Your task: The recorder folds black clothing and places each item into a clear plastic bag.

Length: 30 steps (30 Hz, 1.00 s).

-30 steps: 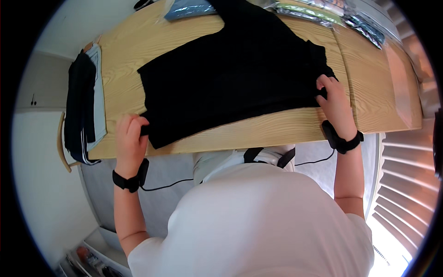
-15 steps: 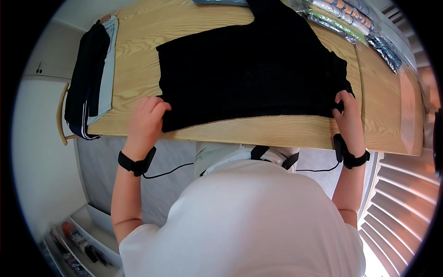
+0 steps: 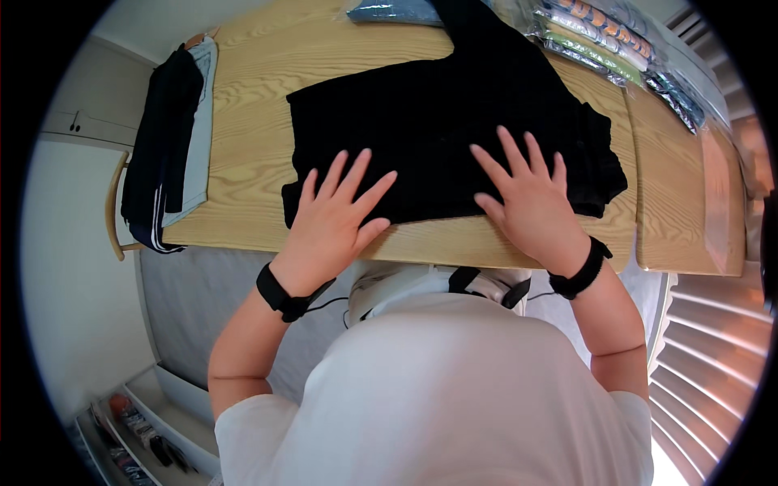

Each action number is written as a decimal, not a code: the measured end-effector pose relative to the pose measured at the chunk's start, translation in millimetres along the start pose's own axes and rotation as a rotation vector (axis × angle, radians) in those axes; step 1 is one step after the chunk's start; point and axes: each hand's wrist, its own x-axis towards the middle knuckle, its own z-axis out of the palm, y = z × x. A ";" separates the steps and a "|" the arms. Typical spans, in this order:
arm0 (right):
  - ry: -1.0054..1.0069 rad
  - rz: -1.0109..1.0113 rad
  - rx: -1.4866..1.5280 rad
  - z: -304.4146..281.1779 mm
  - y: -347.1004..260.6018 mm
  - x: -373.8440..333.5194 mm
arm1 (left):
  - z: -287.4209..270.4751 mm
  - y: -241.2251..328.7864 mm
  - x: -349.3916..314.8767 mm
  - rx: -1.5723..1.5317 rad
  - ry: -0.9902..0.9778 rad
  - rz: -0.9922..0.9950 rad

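Note:
A pair of black trousers [image 3: 429, 109] lies spread on the wooden table [image 3: 251, 146], one leg toward the left and the other running to the far edge of view. Its gathered waist end is at the right. Flat on the near left part of the cloth rests my left hand [image 3: 328, 231], fingers spread. My right hand [image 3: 535, 206] is also spread open, laid on the near right part of the trousers. Neither hand grips the fabric. Each wrist wears a black band.
Folded dark garments with white stripes [image 3: 158, 162] and a pale blue one [image 3: 193, 162] lie at the table's left end. Several clear-bagged clothes [image 3: 596, 40] are stacked far right, and a blue packet [image 3: 393, 10] sits at the back. An open drawer [image 3: 174, 405] is lower left.
Both hands have let go of the trousers' near corners and moved inward onto the cloth, fingers now spread flat. The near edge of the trousers has shifted slightly.

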 end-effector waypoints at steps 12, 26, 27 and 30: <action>-0.128 0.184 0.267 -16.3 30.9 -14.3 | -4.9 -39.8 -17.7 -0.269 -0.060 -0.020; -0.291 0.346 0.700 -66.4 122.9 173.4 | -65.8 -171.4 52.8 -0.358 0.330 -0.246; -0.241 0.362 0.706 -48.7 128.8 190.1 | -54.1 -179.1 65.2 -0.357 0.296 -0.225; -0.234 0.442 0.574 -21.2 136.8 229.6 | -31.5 -183.3 89.5 -0.378 0.214 -0.212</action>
